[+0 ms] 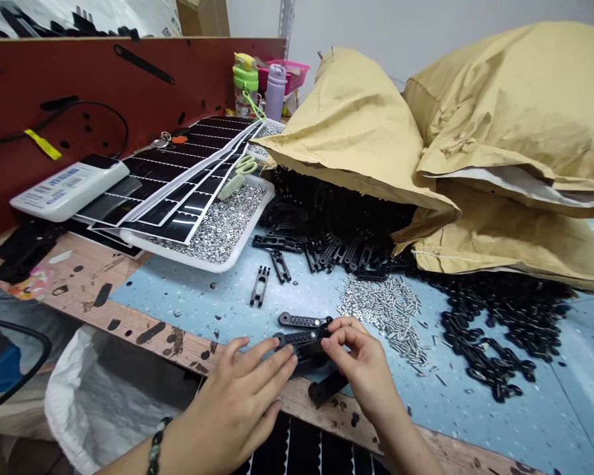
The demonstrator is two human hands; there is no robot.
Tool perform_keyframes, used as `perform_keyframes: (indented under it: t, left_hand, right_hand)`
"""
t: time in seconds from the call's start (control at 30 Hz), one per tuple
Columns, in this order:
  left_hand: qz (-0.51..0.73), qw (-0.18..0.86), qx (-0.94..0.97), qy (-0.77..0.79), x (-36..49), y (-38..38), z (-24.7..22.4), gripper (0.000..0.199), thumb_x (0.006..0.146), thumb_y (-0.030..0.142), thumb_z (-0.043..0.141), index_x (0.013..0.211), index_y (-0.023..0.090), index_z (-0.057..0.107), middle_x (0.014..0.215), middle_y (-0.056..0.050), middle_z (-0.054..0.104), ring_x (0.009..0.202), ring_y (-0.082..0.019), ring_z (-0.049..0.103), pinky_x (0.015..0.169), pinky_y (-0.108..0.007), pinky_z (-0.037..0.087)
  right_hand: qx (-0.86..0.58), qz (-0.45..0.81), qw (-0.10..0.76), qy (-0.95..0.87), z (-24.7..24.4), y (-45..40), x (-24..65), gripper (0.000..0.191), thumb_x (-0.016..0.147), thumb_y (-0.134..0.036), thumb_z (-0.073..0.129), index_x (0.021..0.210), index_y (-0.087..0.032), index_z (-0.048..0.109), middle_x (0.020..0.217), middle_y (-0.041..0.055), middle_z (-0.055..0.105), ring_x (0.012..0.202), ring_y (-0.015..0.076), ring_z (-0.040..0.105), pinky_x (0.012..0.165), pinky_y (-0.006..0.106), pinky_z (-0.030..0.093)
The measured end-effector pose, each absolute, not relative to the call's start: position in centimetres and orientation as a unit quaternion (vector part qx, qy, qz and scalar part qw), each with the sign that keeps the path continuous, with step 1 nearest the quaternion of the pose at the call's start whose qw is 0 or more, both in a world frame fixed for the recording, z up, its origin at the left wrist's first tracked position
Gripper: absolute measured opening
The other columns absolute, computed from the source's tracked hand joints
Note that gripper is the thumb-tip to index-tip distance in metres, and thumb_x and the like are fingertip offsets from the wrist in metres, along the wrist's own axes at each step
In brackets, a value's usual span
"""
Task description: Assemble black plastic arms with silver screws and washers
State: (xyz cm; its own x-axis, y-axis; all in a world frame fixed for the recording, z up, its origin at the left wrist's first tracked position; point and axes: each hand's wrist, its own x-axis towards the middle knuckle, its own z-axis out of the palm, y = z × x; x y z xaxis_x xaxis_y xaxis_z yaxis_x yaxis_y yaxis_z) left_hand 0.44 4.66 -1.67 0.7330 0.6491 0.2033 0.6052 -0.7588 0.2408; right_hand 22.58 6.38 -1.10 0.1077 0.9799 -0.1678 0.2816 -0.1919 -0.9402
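Note:
Two black plastic link arms [303, 321] lie at the front edge of the blue work mat, with screw heads showing near their right ends. My left hand [245, 396] rests with fingers stretched out over the left part of the nearer arm, wearing a beaded bracelet. At the right end of the arms, my right hand [363, 363] has thumb and forefinger pinched together. What sits between those fingertips is hidden. Below the hands, a thicker black piece [328, 388] juts over the table's edge. One slotted black link [260, 286] lies apart, farther back.
Loose silver screws and nuts [393, 307] lie right of my hands, beside a pile of small black parts [499, 330]. Paper sacks [356, 125] stand behind, one spilling black links. On the left are a white tray of nuts [228, 264], printed sheets [168, 178] and a white device [69, 188].

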Motion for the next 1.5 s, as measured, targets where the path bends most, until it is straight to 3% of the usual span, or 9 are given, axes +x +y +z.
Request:
perform_keyframes:
  t: [0.5, 0.77, 0.97, 1.07, 1.2, 1.27, 1.33, 1.4, 1.5]
  left_hand:
    - [0.128, 0.085, 0.931, 0.332, 0.8, 4.8, -1.7, 0.062, 0.082, 0.009, 0.045, 0.141, 0.023, 0.036, 0.141, 0.002, 0.047, 0.123, -0.024, 0.042, 0.1, -0.043, 0.024]
    - [0.129, 0.095, 0.92, 0.356, 1.7, 4.4, -2.2, 0.067, 0.078, 0.007, 0.045, 0.142, 0.02, 0.034, 0.137, -0.002, 0.051, 0.122, -0.025, 0.042, 0.104, -0.046, 0.018]
    - [0.157, 0.078, 0.92, 0.349, 1.9, 4.5, -2.1, 0.061, 0.077, 0.006, 0.045, 0.137, 0.019, 0.042, 0.13, -0.001, 0.057, 0.118, -0.022, 0.046, 0.106, -0.043, 0.017]
    - [0.14, 0.092, 0.926, 0.337, 1.9, 4.6, -2.1, 0.068, 0.072, 0.002, 0.045, 0.139, 0.017, 0.04, 0.133, -0.002, 0.054, 0.121, -0.024, 0.044, 0.108, -0.045, 0.018]
    - [0.139, 0.177, 0.909, 0.35, 1.3, 5.0, -1.1, 0.071, 0.071, 0.003, 0.045, 0.139, 0.022, 0.038, 0.135, -0.004, 0.051, 0.125, -0.027, 0.041, 0.107, -0.051, 0.028]
    - [0.158, 0.254, 0.875, 0.381, 0.9, 5.3, -0.1, 0.072, 0.072, 0.007, 0.048, 0.14, 0.024, 0.034, 0.141, -0.006, 0.044, 0.129, -0.027, 0.038, 0.106, -0.049, 0.036]
    - [0.171, 0.354, 0.83, 0.397, 0.4, 5.8, 1.1, 0.078, 0.069, 0.009, 0.051, 0.142, 0.024, 0.027, 0.145, -0.008, 0.038, 0.13, -0.027, 0.038, 0.103, -0.043, 0.042]
    - [0.168, 0.466, 0.79, 0.362, 0.2, 6.5, 2.2, 0.082, 0.067, 0.011, 0.053, 0.142, 0.026, 0.025, 0.141, -0.008, 0.042, 0.127, -0.026, 0.044, 0.101, -0.039, 0.045]
    - [0.158, 0.63, 0.71, 0.272, 0.4, 7.1, 2.9, 0.074, 0.067, 0.014, 0.058, 0.136, 0.027, 0.036, 0.13, -0.004, 0.053, 0.122, -0.026, 0.049, 0.106, -0.041, 0.039]
  right_hand:
    - [-0.625, 0.455, 0.36, -0.522, -2.0, 6.4, 22.9, 0.022, 0.075, -0.033, 0.063, 0.06, -0.019, 0.058, 0.091, 0.0054, 0.053, 0.076, 0.0189, 0.051, 0.064, 0.029, 0.041]
    - [-0.647, 0.406, 0.325, -0.557, -2.3, 6.6, 23.0, 0.018, 0.075, -0.029, 0.058, 0.06, -0.02, 0.058, 0.088, 0.0055, 0.055, 0.079, 0.0203, 0.055, 0.066, 0.031, 0.043]
    - [-0.65, 0.35, 0.308, -0.6, -2.5, 6.8, 22.8, 0.015, 0.077, -0.023, 0.057, 0.063, -0.02, 0.053, 0.081, 0.0035, 0.054, 0.069, 0.0179, 0.055, 0.061, 0.029, 0.045]
    - [-0.666, 0.278, 0.243, -0.648, -2.2, 7.2, 22.8, 0.022, 0.078, -0.021, 0.062, 0.061, -0.021, 0.048, 0.074, 0.0014, 0.052, 0.062, 0.017, 0.053, 0.056, 0.029, 0.043]
    - [-0.685, 0.159, 0.13, -0.699, -1.3, 7.0, 23.3, 0.038, 0.078, -0.04, 0.071, 0.058, -0.021, 0.045, 0.068, 0.0015, 0.05, 0.053, 0.0167, 0.05, 0.048, 0.03, 0.041]
    - [-0.649, 0.121, 0.175, -0.73, -0.4, 6.3, 23.0, 0.025, 0.082, -0.038, 0.068, 0.073, -0.019, 0.055, 0.082, 0.0063, 0.054, 0.063, 0.0197, 0.055, 0.05, 0.031, 0.046]
    - [-0.56, 0.115, 0.275, -0.773, 0.6, 5.4, 21.8, 0.014, 0.088, -0.026, 0.06, 0.099, -0.017, 0.058, 0.104, 0.0109, 0.053, 0.082, 0.0223, 0.059, 0.062, 0.034, 0.052]
    - [-0.438, 0.121, 0.351, -0.819, 1.6, 4.7, 20.0, 0.028, 0.09, -0.013, 0.052, 0.117, -0.019, 0.054, 0.116, 0.0111, 0.051, 0.097, 0.0229, 0.057, 0.077, 0.036, 0.053]
    - [-0.291, 0.122, 0.383, -0.868, 2.5, 4.4, 17.6, 0.035, 0.09, -0.006, 0.046, 0.124, -0.014, 0.051, 0.112, 0.0106, 0.059, 0.097, 0.0229, 0.056, 0.083, 0.038, 0.052]
